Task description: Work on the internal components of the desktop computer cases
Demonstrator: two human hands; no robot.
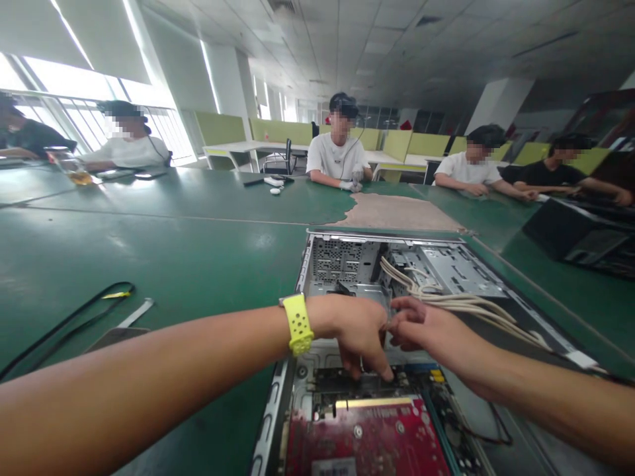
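An open computer case lies on its side before me, its inside showing. My left hand, a yellow strap at its wrist, reaches down inside, fingers apart, tips at the dark slots of the motherboard. Close by on the right is my right hand, its fingers bent and drawn together beside the left; whatever is between them is hidden. Nearest me sits a red circuit board with a gold edge. Beige cables run across the case's right side.
Left on the green table are a black strap and a flat dark object. A brown patch lies beyond the case. Another black computer case stands right. Several people sit across the table, one straight ahead.
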